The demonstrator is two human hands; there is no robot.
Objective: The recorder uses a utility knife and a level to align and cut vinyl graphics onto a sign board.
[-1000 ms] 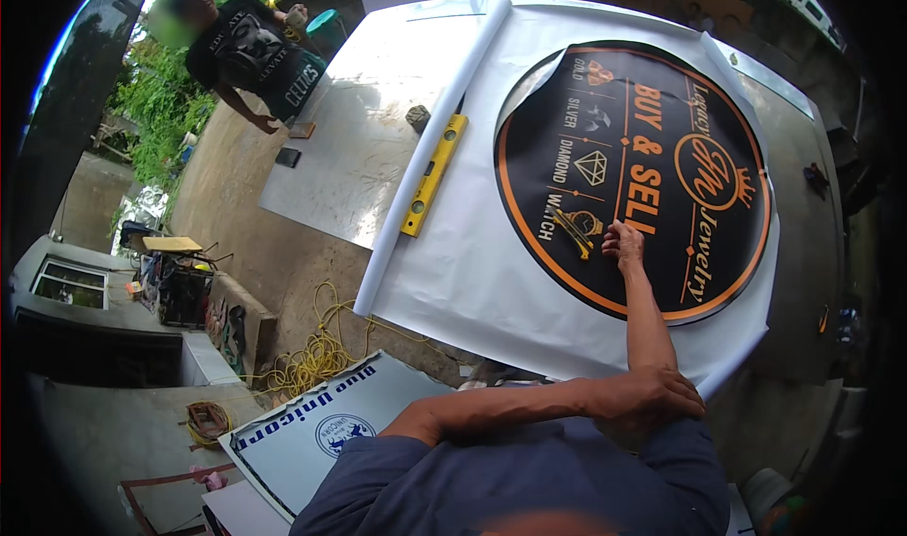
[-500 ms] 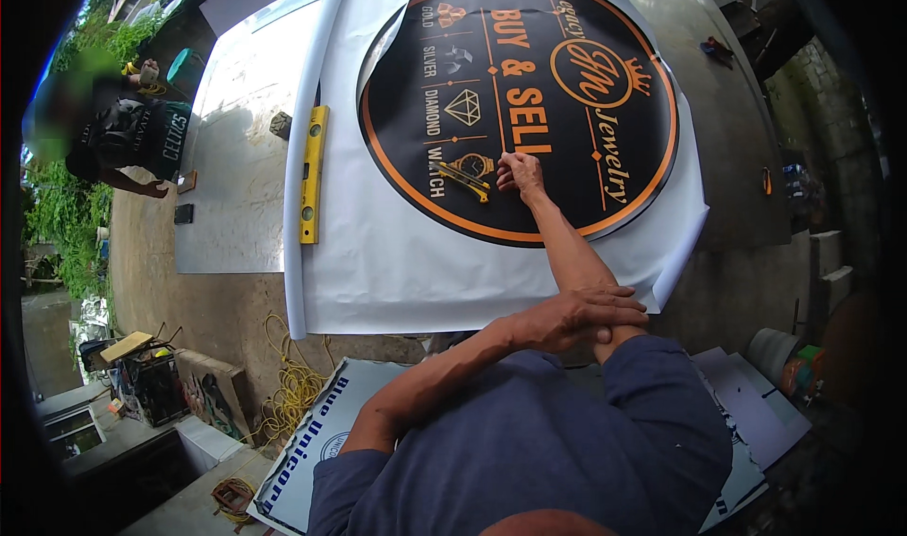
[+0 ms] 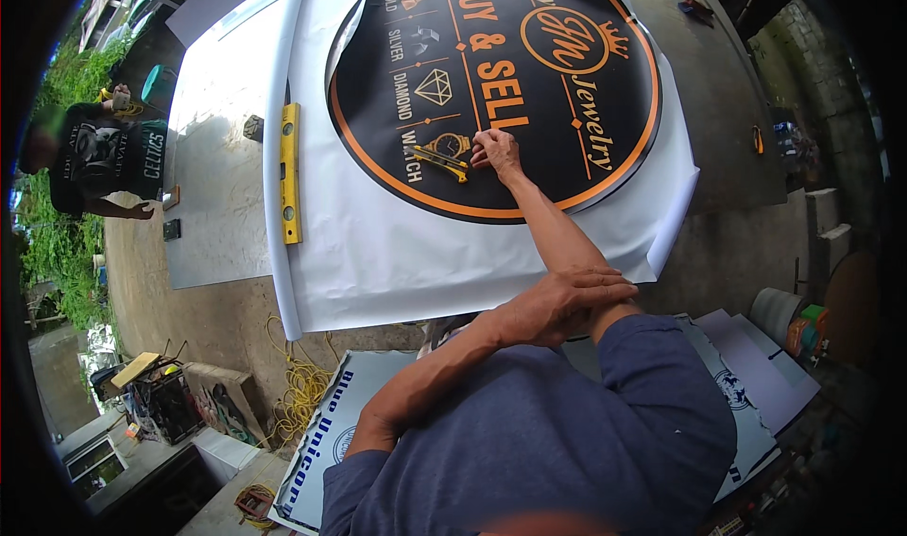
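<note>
A large round black sign sheet (image 3: 378,120) with an orange ring and orange and white lettering lies on white backing paper (image 3: 416,262). My right hand (image 3: 498,154) rests on its lower part, fingers curled together; whatever is in them, if anything, I cannot make out. Just left of those fingers, a yellow utility knife (image 3: 444,163) lies on the printed watch. My left hand (image 3: 567,302) lies across my right forearm near the elbow, its fingers stretched out. The sheet's left edge lifts a little from the paper.
A yellow spirit level (image 3: 290,172) lies along the rolled left edge of the paper (image 3: 282,295). Another person in a dark shirt (image 3: 104,163) stands beyond the metal tabletop (image 3: 213,253). Yellow cord (image 3: 304,390) is heaped on the floor; orange-handled tool (image 3: 758,139) at right.
The view has shifted, so the table and sign sit farther left and higher. Both my hands keep nearly the same pose on the sign and forearm.
</note>
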